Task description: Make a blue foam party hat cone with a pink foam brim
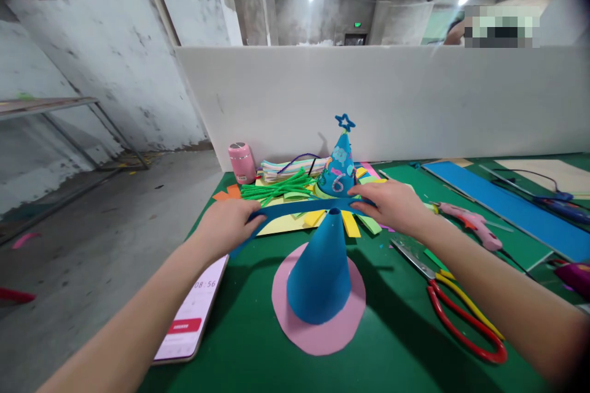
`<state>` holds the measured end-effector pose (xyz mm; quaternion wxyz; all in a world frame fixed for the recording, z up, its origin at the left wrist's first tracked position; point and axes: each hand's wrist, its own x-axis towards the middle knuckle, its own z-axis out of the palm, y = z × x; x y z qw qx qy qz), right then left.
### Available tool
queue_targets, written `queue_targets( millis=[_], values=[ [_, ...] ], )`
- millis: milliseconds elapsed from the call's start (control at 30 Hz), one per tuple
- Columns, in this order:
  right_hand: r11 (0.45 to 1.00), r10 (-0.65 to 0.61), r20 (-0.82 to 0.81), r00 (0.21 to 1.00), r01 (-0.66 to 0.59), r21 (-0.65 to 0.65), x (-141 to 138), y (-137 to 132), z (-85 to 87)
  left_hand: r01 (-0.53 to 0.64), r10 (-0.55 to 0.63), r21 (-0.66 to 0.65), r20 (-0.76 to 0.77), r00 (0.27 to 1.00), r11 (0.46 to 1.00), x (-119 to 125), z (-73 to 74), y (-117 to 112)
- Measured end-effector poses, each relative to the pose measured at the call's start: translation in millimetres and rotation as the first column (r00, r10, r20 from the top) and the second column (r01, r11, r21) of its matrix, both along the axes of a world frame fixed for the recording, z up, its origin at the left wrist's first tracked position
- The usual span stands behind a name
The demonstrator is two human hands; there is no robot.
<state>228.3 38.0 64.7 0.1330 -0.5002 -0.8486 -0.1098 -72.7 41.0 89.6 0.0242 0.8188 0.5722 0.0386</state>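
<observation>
Between my two hands a blue paper strip [304,208] is stretched sideways, just above and behind the tip of a blue paper cone [320,276]. My left hand [230,221] pinches the strip near its left part, and a loose end hangs below the fingers. At the other side my right hand [389,206] grips it between thumb and fingers. The cone stands upright on a round pink paper disc [318,341]. Behind the strip is a decorated blue party hat [338,166] with a number 6 and a blue star on top.
Green pipe cleaners [281,187] and paper strips lie at the back. A pink canister [242,163] stands back left. A phone [193,319] lies at the left edge. To the right are scissors [442,295], a pink glue gun [470,224] and a blue sheet [507,206].
</observation>
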Motion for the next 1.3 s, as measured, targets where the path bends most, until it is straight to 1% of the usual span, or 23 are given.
queue_targets(
  millis=[133,233,333,433,533,633,733,833,900,967,1033,1100,1200,1267,1300],
  values=[
    [0.978,0.002,0.013,1.000,0.001,-0.207,15,-10,-23.9,-0.027,0.028,-0.117,0.010,1.000,0.993,-8,-22.7,-22],
    [0.948,-0.029,-0.001,1.000,0.028,-0.317,26,-23,-38.0,-0.018,0.021,-0.196,0.012,1.000,0.980,-13,-37.0,-36],
    [0.923,-0.101,-0.009,0.995,0.091,-0.375,29,-38,-48.4,0.013,-0.010,-0.258,0.012,1.000,0.966,-14,-49.1,-46],
    [0.904,-0.168,-0.010,0.986,0.150,-0.400,24,-53,-57.3,0.030,-0.008,-0.337,0.067,0.998,0.941,-11,-57.8,-54],
    [0.887,-0.194,-0.006,0.981,0.172,-0.429,15,-69,-64.5,0.045,0.016,-0.453,0.129,0.992,0.890,-6,-60.8,-62],
    [0.876,-0.202,-0.003,0.979,0.179,-0.449,6,-82,-68.7,0.036,0.040,-0.525,0.131,0.991,0.850,-6,-59.4,-70],
    [0.872,-0.206,-0.009,0.978,0.180,-0.455,2,-90,-69.8,0.034,0.024,-0.529,0.101,0.995,0.848,-12,-56.4,-77],
    [0.875,-0.221,-0.025,0.975,0.187,-0.447,1,-93,-70.0,0.014,0.025,-0.484,0.074,0.997,0.875,-22,-51.2,-84],
    [0.873,-0.229,-0.043,0.972,0.186,-0.450,2,-95,-70.2,-0.015,0.075,-0.472,0.108,0.991,0.882,-26,-46.5,-92],
    [0.869,-0.233,-0.076,0.970,0.172,-0.463,3,-97,-69.8,-0.038,0.156,-0.512,0.188,0.970,0.858,-26,-42.3,-101],
    [0.862,-0.244,-0.123,0.962,0.157,-0.483,4,-102,-67.9,-0.032,0.215,-0.552,0.270,0.938,0.833,-21,-41.0,-113],
    [0.844,-0.252,-0.177,0.951,0.127,-0.521,3,-108,-64.6,0.037,0.202,-0.539,0.377,0.904,0.841,-12,-44.2,-125],
    [0.799,-0.232,-0.268,0.935,0.026,-0.601,1,-119,-59.0,0.108,0.209,-0.561,0.472,0.857,0.821,6,-55.7,-138],
    [0.770,-0.207,-0.333,0.920,-0.057,-0.636,-2,-125,-57.6,0.163,0.226,-0.587,0.532,0.816,0.793,20,-63.4,-141],
    [0.758,-0.195,-0.363,0.911,-0.095,-0.645,-3,-126,-57.9,0.174,0.235,-0.592,0.548,0.803,0.787,26,-66.1,-142]
  ],
)
